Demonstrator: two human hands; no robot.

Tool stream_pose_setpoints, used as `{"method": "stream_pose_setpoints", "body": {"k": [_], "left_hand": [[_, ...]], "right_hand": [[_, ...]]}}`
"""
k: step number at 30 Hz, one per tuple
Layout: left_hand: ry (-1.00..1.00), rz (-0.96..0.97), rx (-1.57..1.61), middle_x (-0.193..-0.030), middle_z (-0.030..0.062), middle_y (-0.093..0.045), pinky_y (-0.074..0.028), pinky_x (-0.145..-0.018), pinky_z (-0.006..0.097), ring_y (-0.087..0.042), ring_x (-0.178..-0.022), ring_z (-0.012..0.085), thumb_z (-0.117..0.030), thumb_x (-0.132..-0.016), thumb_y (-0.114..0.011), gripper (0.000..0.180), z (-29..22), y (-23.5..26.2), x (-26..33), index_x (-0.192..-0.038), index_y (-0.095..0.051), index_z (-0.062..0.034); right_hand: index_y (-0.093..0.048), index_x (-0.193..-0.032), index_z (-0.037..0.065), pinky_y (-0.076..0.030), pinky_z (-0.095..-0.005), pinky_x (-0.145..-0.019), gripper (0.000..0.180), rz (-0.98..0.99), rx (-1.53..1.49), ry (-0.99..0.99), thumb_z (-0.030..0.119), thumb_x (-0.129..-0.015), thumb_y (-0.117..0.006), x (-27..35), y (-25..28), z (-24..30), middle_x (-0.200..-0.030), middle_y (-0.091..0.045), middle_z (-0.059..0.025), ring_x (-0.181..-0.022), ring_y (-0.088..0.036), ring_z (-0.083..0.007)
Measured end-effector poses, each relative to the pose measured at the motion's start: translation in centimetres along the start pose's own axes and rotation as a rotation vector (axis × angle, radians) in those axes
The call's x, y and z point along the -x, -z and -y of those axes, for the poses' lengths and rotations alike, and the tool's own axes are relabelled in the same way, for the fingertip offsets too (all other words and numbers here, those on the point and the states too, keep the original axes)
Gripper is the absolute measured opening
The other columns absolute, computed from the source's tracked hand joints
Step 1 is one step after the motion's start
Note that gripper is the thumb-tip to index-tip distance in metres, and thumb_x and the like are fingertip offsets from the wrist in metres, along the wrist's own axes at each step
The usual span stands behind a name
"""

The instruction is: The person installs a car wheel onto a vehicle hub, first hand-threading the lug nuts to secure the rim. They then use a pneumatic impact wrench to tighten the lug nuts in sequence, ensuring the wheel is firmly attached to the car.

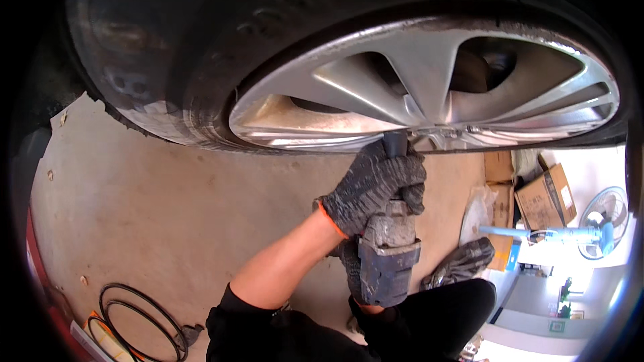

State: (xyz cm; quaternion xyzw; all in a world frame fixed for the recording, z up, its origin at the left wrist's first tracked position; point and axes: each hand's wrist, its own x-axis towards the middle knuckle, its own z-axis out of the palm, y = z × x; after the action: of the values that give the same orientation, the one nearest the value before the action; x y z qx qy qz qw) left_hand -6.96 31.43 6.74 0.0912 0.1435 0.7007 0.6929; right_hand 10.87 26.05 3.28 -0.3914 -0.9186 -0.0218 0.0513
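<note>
A gloved left hand [376, 184] is gripping the front of an impact wrench [388, 254], pressing it against a silver car wheel [429, 87]. The gloved right hand [350, 265] is clenching its handle from beneath.

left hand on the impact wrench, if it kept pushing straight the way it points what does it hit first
Most likely the hub of the silver wheel. The left hand wraps the front of the impact wrench, whose nose already reaches the hub; exact contact is unclear.

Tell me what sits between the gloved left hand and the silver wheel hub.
In the head view, a dark socket shaft of the impact wrench spans it: the left hand wraps its front, and the shaft runs up to the wheel hub.
</note>
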Motion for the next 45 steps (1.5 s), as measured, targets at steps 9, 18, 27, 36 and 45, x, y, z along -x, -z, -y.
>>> {"method": "stream_pose_setpoints", "body": {"k": [9,18,27,36,45], "left_hand": [[-0.064,-0.047,-0.111,-0.065,0.0061,-0.056,-0.051,-0.053,0.029,-0.057,-0.055,0.0151,-0.015,-0.084,-0.06,0.014,-1.2,-1.5,-0.3,-0.086,-0.056,-0.0018],[-0.048,-0.11,-0.146,-0.061,0.0076,-0.057,-0.05,-0.053,0.029,-0.057,-0.053,0.0171,-0.016,-0.084,-0.057,0.014,-0.5,-1.3,-0.4,-0.078,-0.056,-0.0032],[-0.044,-0.112,-0.165,-0.064,0.0036,-0.053,-0.053,-0.059,0.034,-0.056,-0.055,0.0171,-0.016,-0.085,-0.055,0.011,0.1,-1.0,-0.6,-0.079,-0.054,-0.0062],[-0.041,-0.123,-0.183,-0.063,0.0011,-0.048,-0.052,-0.06,0.036,-0.052,-0.055,0.0155,-0.017,-0.086,-0.055,0.014,-0.2,-1.8,-0.8,-0.076,-0.052,-0.0083],[-0.03,-0.083,-0.149,-0.064,0.0016,-0.049,-0.051,-0.058,0.036,-0.051,-0.055,0.0153,-0.017,-0.086,-0.056,0.013,-0.2,-1.1,-0.8,-0.077,-0.053,-0.0081]], "right_hand": [[-0.044,-0.133,0.007,-0.029,-0.0455,-0.104,0.053,-0.101,-0.33,-0.049,0.026,-0.086,-0.06,-1.8,0.3,0.8,-0.135,-0.044,-0.0144,-0.125,-0.037,-0.0343],[-0.044,-0.132,0.003,-0.034,-0.0354,-0.101,0.045,-0.166,-0.583,0.053,0.009,-0.089,-0.057,1.0,-3.8,0.0,-0.133,-0.046,-0.0117,-0.121,-0.043,-0.0247],[-0.042,-0.134,0.008,-0.033,-0.0394,-0.103,0.049,-0.398,-0.52,0.217,0.016,-0.088,-0.054,0.9,-6.1,0.6,-0.136,-0.043,-0.0114,-0.124,-0.04,-0.0272],[-0.029,-0.143,0.018,-0.029,-0.0457,-0.108,0.059,-0.286,1.685,0.323,0.05,-0.094,-0.026,-0.3,-5.9,-1.1,-0.146,-0.032,-0.0084,-0.13,-0.035,-0.0304],[-0.031,-0.142,0.016,-0.029,-0.0452,-0.108,0.056,-0.263,2.696,0.418,0.045,-0.094,-0.031,-0.2,-5.4,-0.3,-0.144,-0.033,-0.0092,-0.129,-0.036,-0.0302]]}}
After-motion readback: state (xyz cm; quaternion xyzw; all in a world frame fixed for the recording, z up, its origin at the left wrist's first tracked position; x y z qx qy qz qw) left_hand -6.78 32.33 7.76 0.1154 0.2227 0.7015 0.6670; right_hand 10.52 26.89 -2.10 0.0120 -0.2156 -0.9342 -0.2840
